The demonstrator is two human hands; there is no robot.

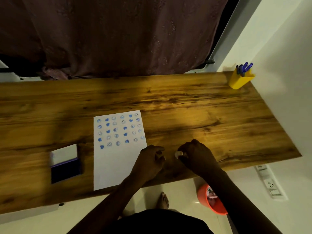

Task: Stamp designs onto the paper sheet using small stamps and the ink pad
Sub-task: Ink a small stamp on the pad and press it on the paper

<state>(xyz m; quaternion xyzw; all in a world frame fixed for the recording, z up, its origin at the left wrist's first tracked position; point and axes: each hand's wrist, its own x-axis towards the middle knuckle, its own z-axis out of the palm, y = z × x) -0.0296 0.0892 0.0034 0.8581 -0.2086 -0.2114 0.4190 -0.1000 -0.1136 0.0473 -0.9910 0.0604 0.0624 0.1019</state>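
- Left hand (150, 159) and right hand (196, 156) are showing bare, with no rings, watch or gloves visible.
- Both forearms are appearing uncovered up to the frame's lower edge; no sleeve is reaching them.
- A dark garment (160, 222), black or near it, is covering the torso at the bottom of the view; its details are getting lost in dim light.
- One bare foot (163, 200) is showing below the desk edge, toes visible, with no shoe or sock.
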